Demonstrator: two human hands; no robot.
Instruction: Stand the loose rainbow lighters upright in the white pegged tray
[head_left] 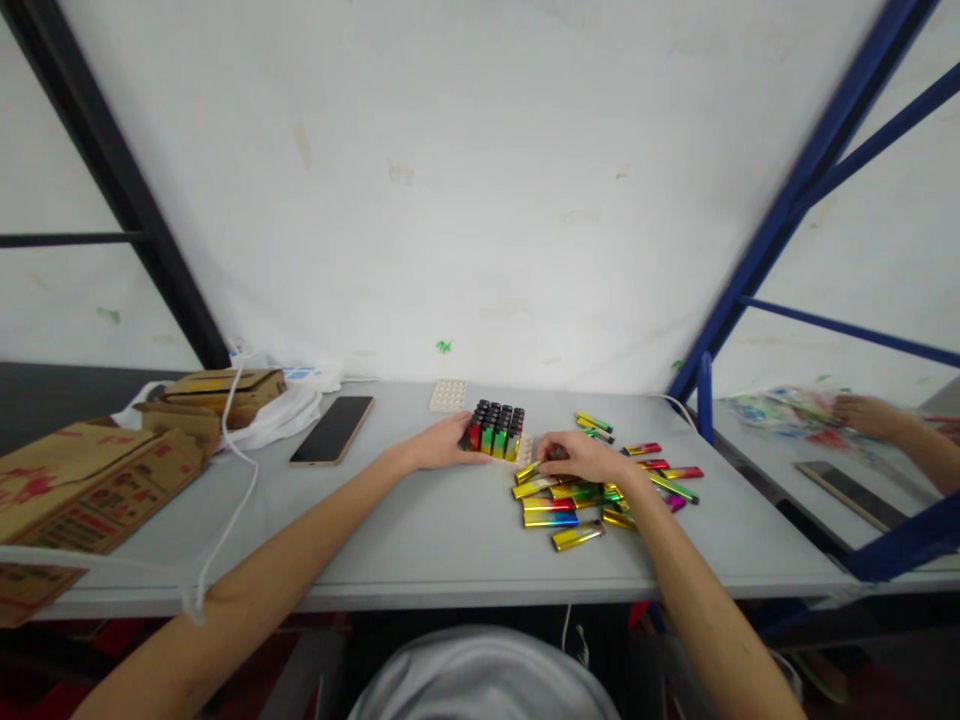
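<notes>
Rows of lighters [495, 438] with black tops stand upright, close together, in a white tray [525, 449] with round holes. My left hand [442, 444] grips the left side of this block, thumb at the front and fingers behind. Just right of the tray, my right hand [576, 456] is closed with its fingertips pinched on a gold lighter [527, 471]. Under and around that hand lies a loose pile of shiny lighters [550, 505] in gold, red, green and blue. Part of the pile is hidden by my right hand and forearm.
An empty white holed tray [448, 395] lies near the wall. To the left are a phone [333, 431], cardboard boxes [105, 475], white plastic bags [281, 415] and a white cable [227, 450]. Beyond the blue frame [780, 220] at right, another person's hand [866, 413] is above another table.
</notes>
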